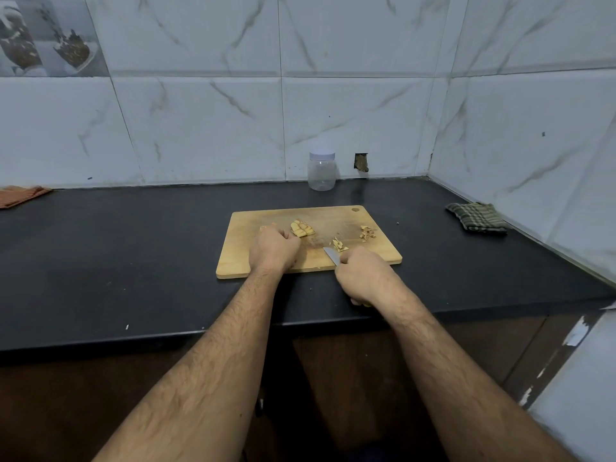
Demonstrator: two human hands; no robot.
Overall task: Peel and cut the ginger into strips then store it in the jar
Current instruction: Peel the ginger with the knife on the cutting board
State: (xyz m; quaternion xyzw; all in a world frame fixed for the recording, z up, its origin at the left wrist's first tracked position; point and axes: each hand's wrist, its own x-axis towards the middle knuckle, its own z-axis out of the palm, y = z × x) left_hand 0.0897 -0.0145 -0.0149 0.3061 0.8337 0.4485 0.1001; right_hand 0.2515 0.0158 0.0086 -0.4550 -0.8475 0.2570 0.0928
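A wooden cutting board point(376, 248) lies on the black counter. On it are sliced ginger pieces point(302, 228), a small heap of ginger strips point(339, 244) and a pile of peel scraps point(367, 233). My left hand point(274, 249) rests on the board with its fingers curled, just left of the sliced pieces; whether it holds anything is hidden. My right hand point(361, 275) grips a knife point(331, 254), whose blade points up-left towards the strips. A clear plastic jar point(321, 171) with a white lid on stands by the back wall.
A folded green checked cloth point(476, 217) lies at the right by the side wall. An orange cloth point(20, 195) sits at the far left edge. The black counter point(133, 255) ends at a front edge near me, and tiled walls close the back and right.
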